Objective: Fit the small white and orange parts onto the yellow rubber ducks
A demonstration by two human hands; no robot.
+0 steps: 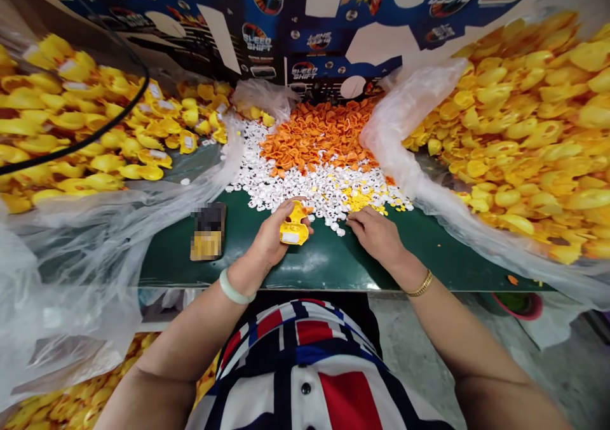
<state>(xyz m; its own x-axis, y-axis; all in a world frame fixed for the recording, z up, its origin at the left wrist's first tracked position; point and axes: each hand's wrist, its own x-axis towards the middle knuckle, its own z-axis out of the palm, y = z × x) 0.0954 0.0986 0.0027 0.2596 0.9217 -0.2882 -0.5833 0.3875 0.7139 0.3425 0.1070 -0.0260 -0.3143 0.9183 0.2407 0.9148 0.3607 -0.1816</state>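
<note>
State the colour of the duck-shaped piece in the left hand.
The duck-shaped piece is bright yellow, as the head view shows.

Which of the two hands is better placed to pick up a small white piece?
Probably the right hand: it is at the near edge of the white pieces. The left hand is occupied, holding a yellow part.

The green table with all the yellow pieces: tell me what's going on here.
A person at the green table holds a yellow piece in the left hand. The right hand is at the near edge of the white pieces, beside small yellow bits; whether it grips anything is unclear. Orange pieces lie heaped behind, with larger yellow pieces piled on both sides.
</note>
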